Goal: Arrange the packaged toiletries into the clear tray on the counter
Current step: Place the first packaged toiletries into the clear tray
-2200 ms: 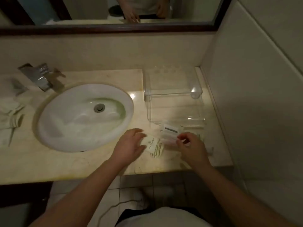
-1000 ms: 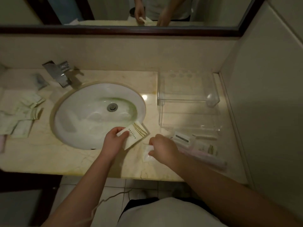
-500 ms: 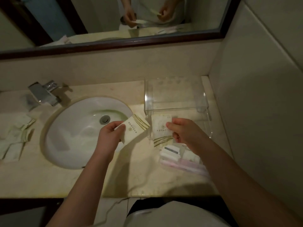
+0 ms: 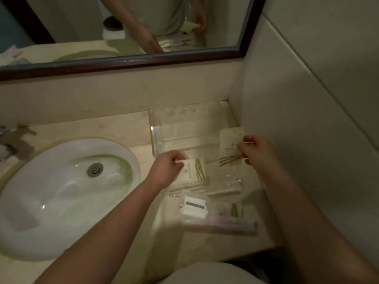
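Note:
The clear tray (image 4: pixel 156 130) stands on the counter by the right wall. My left hand (image 4: pixel 166 170) pinches a cream packet with olive stripes (image 4: pixel 194 171) low over the tray's front left part. My right hand (image 4: pixel 255 152) holds a taller packet of the same design (image 4: pixel 230 148) upright over the tray's right side. In front of the tray lie more packaged toiletries: a white packet with a dark label (image 4: pixel 194 206), a long pink wrapped item (image 4: pixel 223 221) and a small striped packet (image 4: pixel 231 210).
A white sink (image 4: pixel 61 193) fills the counter's left half, with a chrome tap (image 4: pixel 8 144) behind it. A dark-framed mirror (image 4: pixel 143 62) runs above. The tiled wall (image 4: pixel 307 119) closes the right side. The counter edge (image 4: pixel 205 257) is near my body.
Both hands have carried their packets to the right and over the tray; the right packet now stands at the tray's right side and the left packet sits lower at its front.

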A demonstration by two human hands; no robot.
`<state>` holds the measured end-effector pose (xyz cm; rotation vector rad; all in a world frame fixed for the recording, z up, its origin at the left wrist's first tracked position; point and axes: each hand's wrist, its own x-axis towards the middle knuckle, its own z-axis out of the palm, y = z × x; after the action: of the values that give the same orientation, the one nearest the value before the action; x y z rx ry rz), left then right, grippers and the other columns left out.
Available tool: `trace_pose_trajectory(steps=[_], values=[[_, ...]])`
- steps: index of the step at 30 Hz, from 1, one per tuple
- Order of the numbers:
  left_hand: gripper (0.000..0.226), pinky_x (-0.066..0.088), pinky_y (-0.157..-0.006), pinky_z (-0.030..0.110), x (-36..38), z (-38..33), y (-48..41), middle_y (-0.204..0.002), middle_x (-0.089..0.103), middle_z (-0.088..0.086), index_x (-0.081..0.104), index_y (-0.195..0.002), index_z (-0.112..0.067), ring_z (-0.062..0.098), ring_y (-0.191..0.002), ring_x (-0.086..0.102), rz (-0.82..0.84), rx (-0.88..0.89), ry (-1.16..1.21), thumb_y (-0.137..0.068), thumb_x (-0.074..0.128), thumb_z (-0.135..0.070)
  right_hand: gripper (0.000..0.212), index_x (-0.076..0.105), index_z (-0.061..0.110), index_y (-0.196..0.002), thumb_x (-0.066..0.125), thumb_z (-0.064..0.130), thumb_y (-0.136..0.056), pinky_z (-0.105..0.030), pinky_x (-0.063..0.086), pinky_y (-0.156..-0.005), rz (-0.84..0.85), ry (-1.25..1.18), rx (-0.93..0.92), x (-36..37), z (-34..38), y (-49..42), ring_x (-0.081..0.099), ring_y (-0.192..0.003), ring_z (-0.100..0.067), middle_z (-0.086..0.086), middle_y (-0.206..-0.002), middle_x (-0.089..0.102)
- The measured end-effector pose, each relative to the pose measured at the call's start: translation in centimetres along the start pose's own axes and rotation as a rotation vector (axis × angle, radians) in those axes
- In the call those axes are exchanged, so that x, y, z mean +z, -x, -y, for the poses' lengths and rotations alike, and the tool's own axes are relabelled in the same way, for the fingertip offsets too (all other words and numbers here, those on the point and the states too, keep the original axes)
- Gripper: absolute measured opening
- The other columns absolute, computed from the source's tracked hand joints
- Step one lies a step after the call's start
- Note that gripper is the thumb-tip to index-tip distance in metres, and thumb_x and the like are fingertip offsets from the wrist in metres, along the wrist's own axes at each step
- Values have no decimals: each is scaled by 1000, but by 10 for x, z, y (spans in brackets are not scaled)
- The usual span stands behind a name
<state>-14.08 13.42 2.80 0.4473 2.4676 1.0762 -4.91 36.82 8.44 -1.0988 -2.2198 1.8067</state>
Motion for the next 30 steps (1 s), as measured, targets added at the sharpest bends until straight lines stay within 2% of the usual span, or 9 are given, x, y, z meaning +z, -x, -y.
trace_pose_trajectory(steps=[3, 6, 10, 13, 16, 19, 22, 25, 30], values=[[11, 44, -71, 26, 13, 7, -6, -93, 70, 2, 66, -91, -15, 20, -90, 64, 42, 25, -135, -86, 59, -8, 20, 62, 14, -108, 63, 17, -89, -26, 45, -65, -61, 84, -45, -1, -9, -10, 62, -75, -13, -1, -90, 66], [18, 50, -71, 34, 19, 11, -6, -96, 68, 8, 65, -100, -12, 28, -90, 63, 33, 87, -411, -87, 53, -9, 14, 58, 21, -101, 63, 18, -88, -28, 45, -68, -84, 315, -136, 5, -19, -15, 61, -75, -16, 4, -82, 63], [34, 49, -79, 41, 23, 15, -1, -103, 63, 15, 65, -111, -8, 36, -98, 56, -42, 224, -611, -79, 57, -3, 16, 56, 25, -105, 56, 23, -89, -34, 52, -73, 50, 715, -262, 20, -28, -18, 63, -81, -21, 2, -89, 67], [34, 49, -91, 43, 31, 19, 6, -121, 62, 12, 65, -116, -12, 34, -114, 54, -13, 423, -604, -84, 55, -18, 18, 57, 23, -109, 51, 21, -92, -36, 53, -73, 191, 924, -363, 36, -30, -24, 63, -87, -24, -3, -99, 69], [51, 36, -109, 44, 40, 19, 17, -148, 45, 7, 55, -132, -17, 30, -140, 33, 204, 494, -635, -95, 34, -44, 20, 59, 20, -111, 50, 19, -93, -36, 51, -75, 300, 1119, -490, 46, -28, -34, 61, -92, -26, -7, -105, 67], [64, 18, -118, 43, 42, 23, 24, -159, 25, 1, 41, -143, -20, 24, -149, 11, 305, 439, -683, -94, 19, -53, 21, 58, 19, -110, 49, 16, -92, -36, 47, -76, 368, 1319, -563, 55, -30, -42, 59, -98, -29, -10, -103, 67], [67, 14, -120, 43, 38, 27, 25, -160, 22, -1, 38, -145, -21, 21, -149, 6, 309, 432, -658, -93, 13, -54, 24, 59, 19, -113, 51, 16, -90, -35, 47, -80, 370, 1346, -610, 61, -34, -45, 58, -105, -29, -8, -112, 65], [66, 14, -120, 43, 35, 29, 25, -159, 24, -1, 40, -144, -20, 20, -149, 7, 312, 423, -611, -94, 12, -52, 36, 55, 19, -119, 65, 24, -84, -37, 48, -82, 321, 1220, -625, 63, -39, -40, 56, -107, -28, -7, -119, 57], [51, 24, -117, 45, 35, 33, 24, -146, 48, 8, 60, -124, -14, 25, -144, 27, 272, 420, -384, -96, 26, -39, 31, 59, 17, -110, 66, 28, -82, -37, 49, -80, 374, 1107, -513, 66, -50, -34, 57, -102, -28, -7, -113, 55]])
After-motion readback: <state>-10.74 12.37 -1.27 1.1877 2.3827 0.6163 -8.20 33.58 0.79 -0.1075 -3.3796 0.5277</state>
